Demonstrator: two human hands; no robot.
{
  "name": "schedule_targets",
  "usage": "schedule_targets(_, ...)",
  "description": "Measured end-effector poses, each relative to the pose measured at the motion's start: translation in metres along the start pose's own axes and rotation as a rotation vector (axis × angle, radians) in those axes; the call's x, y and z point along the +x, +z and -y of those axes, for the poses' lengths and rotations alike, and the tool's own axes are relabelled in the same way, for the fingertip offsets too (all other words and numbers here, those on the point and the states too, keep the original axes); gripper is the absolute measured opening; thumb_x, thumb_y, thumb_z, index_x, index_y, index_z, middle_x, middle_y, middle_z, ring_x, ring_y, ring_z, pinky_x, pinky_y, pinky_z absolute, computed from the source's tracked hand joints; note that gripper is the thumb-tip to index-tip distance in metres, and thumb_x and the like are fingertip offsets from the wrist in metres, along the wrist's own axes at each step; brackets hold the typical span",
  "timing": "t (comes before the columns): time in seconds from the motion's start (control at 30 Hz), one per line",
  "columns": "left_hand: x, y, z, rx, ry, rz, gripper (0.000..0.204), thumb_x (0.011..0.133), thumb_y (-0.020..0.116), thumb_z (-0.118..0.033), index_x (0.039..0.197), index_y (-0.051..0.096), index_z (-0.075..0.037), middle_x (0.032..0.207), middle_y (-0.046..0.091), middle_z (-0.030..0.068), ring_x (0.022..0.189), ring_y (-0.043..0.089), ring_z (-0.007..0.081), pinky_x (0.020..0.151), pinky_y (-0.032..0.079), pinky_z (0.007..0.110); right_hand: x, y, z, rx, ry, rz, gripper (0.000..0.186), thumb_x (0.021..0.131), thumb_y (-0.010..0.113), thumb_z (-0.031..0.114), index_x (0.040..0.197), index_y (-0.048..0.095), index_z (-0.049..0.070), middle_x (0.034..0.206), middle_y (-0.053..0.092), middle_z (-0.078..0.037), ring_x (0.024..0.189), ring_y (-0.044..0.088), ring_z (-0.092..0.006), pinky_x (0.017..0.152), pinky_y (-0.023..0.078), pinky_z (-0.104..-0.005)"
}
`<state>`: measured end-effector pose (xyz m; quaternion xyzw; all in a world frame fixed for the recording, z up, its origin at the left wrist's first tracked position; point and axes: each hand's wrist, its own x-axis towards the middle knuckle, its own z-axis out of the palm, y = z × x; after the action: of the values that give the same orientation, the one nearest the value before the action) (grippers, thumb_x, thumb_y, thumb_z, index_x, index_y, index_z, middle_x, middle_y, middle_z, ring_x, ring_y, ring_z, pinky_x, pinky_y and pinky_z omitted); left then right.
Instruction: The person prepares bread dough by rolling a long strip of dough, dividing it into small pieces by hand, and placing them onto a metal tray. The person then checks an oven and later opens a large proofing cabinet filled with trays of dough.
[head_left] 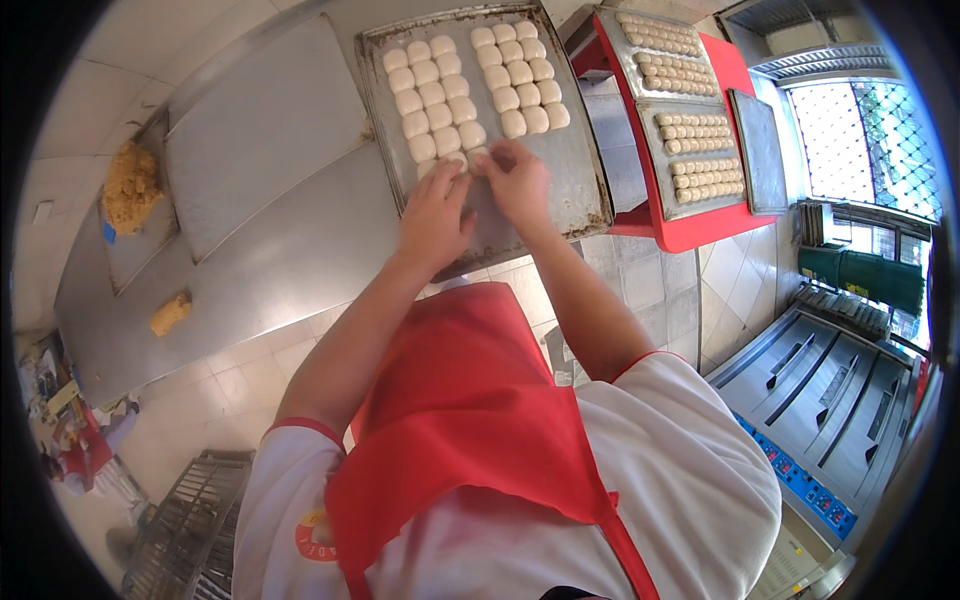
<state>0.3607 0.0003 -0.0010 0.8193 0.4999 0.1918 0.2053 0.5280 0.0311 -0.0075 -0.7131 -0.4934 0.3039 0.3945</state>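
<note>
Pale round dough balls lie in two blocks, a left block [433, 90] and a right block [520, 72], on a worn metal baking tray [585, 160]. My left hand [437, 215] reaches over the near end of the left block. Its fingers stretch forward against the last dough balls there, and the thumb stands apart. Close beside it, my right hand [520, 185] pinches a dough ball [478, 157] at that block's near right corner. The fingertips partly cover this ball. Bare tray surface shows below the right block.
Left of the tray, a steel table [250, 270] carries a flat metal sheet [270, 130], a yellow dough mass [132, 188] and a smaller yellow lump [171, 314]. Rightward, a red table [690, 232] bears filled trays [697, 150]. An oven [810, 390] and a rack [190, 525] stand nearer me.
</note>
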Motion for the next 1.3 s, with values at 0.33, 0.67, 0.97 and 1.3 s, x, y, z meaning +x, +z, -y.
schedule_targets(0.33,-0.043,-0.068,0.022,0.052,-0.049,-0.090,0.059,0.086,0.082,-0.025,0.141,0.062,-0.012,0.152,0.052,0.0123,0.149,0.043,0.0367,0.126,0.024,0.061,-0.006,0.005,-0.023,-0.280,-0.415,-0.129,0.028,0.096,0.074,0.026,0.116,0.078,0.007,0.110,0.073,-0.010,0.098,0.062,-0.0340,0.090,0.048,-0.0460)
schedule_targets(0.67,-0.246,-0.113,0.094,0.215,-0.513,-0.196,0.056,0.089,0.080,-0.024,0.140,0.061,-0.010,0.153,0.051,0.0168,0.150,0.040,0.0438,0.124,0.026,0.066,-0.008,0.014,-0.019,-0.673,-0.588,0.030,0.070,0.106,0.052,0.047,0.164,0.038,0.010,0.170,0.034,-0.012,0.152,0.034,-0.0399,0.120,0.024,-0.0636)
schedule_targets(0.97,-0.346,-0.184,0.205,0.148,-0.648,-0.491,0.059,0.090,0.080,-0.023,0.143,0.059,-0.006,0.151,0.054,0.0208,0.146,0.045,0.0423,0.119,0.039,0.055,-0.040,0.070,0.050,-0.615,-0.667,-0.044,0.074,0.108,0.049,0.051,0.165,0.035,0.007,0.173,0.032,-0.012,0.158,0.027,-0.0412,0.126,0.014,-0.0634)
schedule_targets(1.3,-0.339,-0.310,0.422,0.312,-0.448,-0.044,0.056,0.085,0.084,-0.031,0.134,0.065,-0.013,0.133,0.066,0.0057,0.133,0.057,0.0291,0.127,0.024,0.058,-0.207,0.397,0.227,-0.043,-0.885,0.519,0.035,0.102,0.066,0.022,0.131,0.069,0.003,0.135,0.065,-0.021,0.118,0.066,-0.0375,0.101,0.054,-0.0460)
